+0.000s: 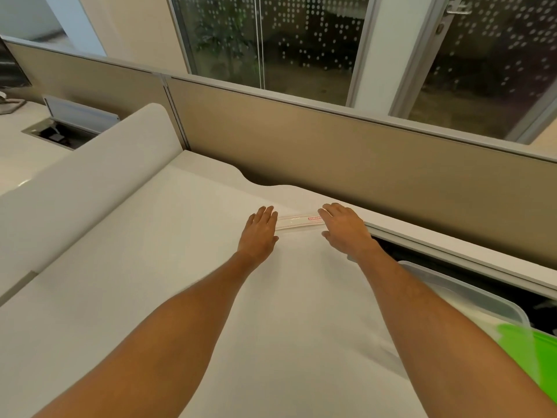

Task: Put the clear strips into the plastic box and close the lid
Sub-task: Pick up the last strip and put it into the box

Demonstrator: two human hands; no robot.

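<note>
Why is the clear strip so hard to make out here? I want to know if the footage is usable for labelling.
Head view: the clear plastic strip with red lettering is see-through on a white table, so contrast is low. Soft, even light gives only faint shadows under the left hand and right hand. Wide-angle distortion bends the beige partition and stretches the forearms. The translucent plastic box is cut off at the right edge.

The clear strip [299,222] bears red lettering, lying on a white table [150,267] beside a green-bottomed box [488,303].
</note>
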